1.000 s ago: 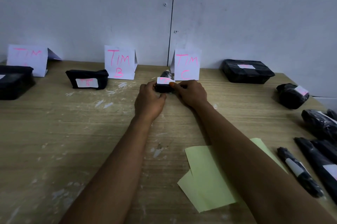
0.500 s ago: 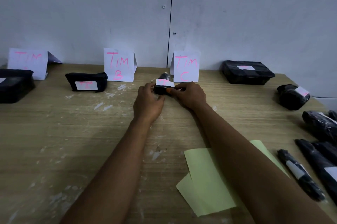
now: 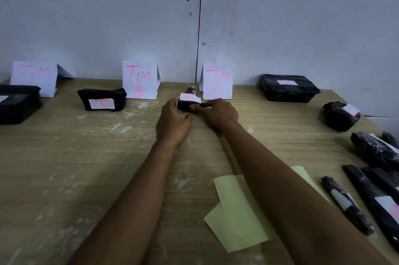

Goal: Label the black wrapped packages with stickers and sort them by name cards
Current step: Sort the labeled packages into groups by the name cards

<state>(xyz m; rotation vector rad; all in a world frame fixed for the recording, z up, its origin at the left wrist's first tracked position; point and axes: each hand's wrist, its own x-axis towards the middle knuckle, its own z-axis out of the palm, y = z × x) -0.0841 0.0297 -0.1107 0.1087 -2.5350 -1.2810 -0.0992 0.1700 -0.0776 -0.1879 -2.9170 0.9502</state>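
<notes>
A small black wrapped package [image 3: 187,100] with a white sticker on top rests on the table just left of the "TIM C" card [image 3: 217,81]. My left hand [image 3: 172,122] touches its left side, and my right hand [image 3: 218,111] pinches its right end with thumb and fingers. The "TIM B" card [image 3: 140,80] stands to the left, with a labelled black package [image 3: 102,99] beside it. A third "TIM" card [image 3: 34,77] stands far left behind another black package [image 3: 18,104].
A labelled black box [image 3: 288,87] sits back right, a round labelled bundle [image 3: 341,115] beyond it. Several long black wrapped packages [image 3: 375,191] lie along the right edge. Yellow-green backing sheets [image 3: 239,210] lie under my right forearm. The wall rises behind the wooden table [image 3: 86,167].
Both hands stay on the small package by the "TIM C" card. My left hand has slid slightly back toward me, its thumb now lower on the package.
</notes>
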